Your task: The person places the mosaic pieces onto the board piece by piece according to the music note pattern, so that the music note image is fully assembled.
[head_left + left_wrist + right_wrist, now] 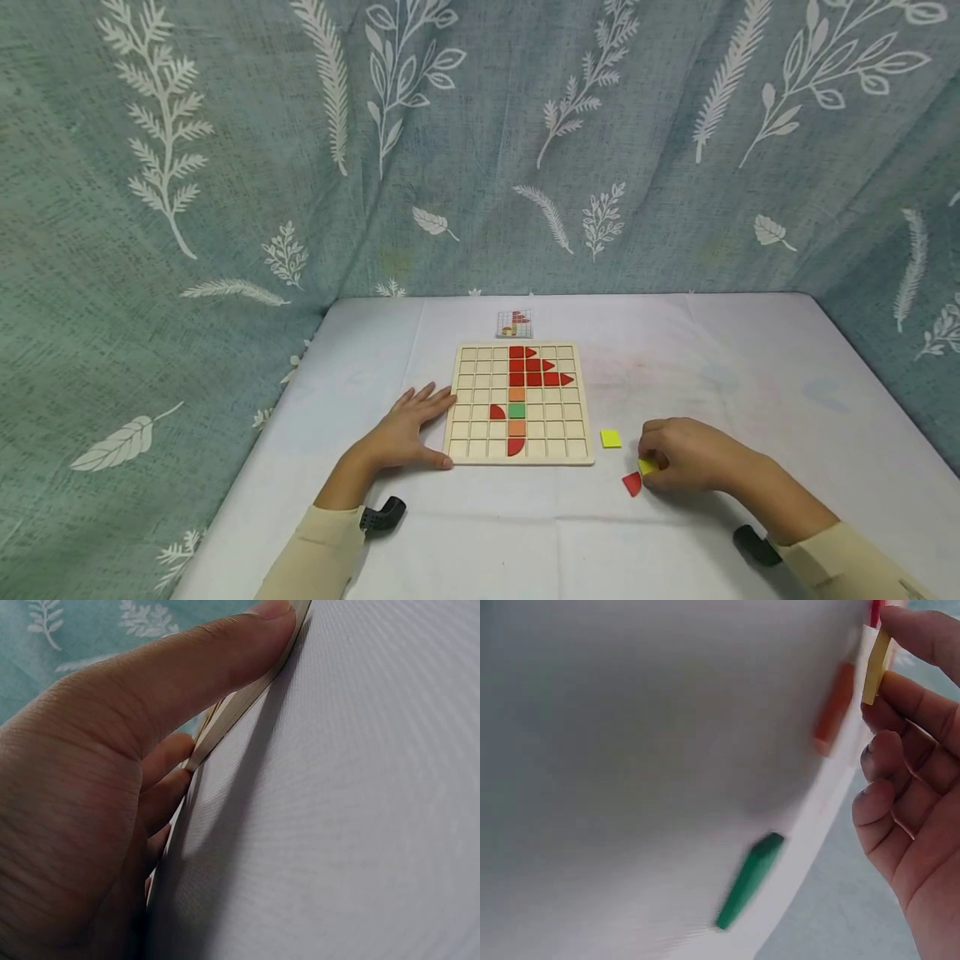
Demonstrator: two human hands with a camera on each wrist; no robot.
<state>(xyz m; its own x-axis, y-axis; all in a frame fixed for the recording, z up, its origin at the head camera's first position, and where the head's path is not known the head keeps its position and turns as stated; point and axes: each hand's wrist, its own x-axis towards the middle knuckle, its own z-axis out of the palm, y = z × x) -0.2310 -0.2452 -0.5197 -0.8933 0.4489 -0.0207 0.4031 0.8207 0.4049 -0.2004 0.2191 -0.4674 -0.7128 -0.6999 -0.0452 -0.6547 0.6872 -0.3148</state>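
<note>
A pale wooden grid board (555,425) lies on the table, bearing red, orange and green tiles. At its left edge rests my left hand (408,429), fingers spread, thumb touching the near-left corner; the left wrist view shows the thumb (225,656) against the board's side (225,724). Right of the board, my right hand (690,454) pinches a yellow tile (877,667) between thumb and fingertips. A red rounded-edge tile (632,484) lies just beside those fingers. Another yellow square tile (611,438) sits between the board and this hand.
Behind the board is a small pattern card (515,323). The right wrist view shows a green piece (750,881) and a blurred orange piece (832,712) on the white tablecloth (675,358). A leaf-print curtain (480,208) hangs beyond the table.
</note>
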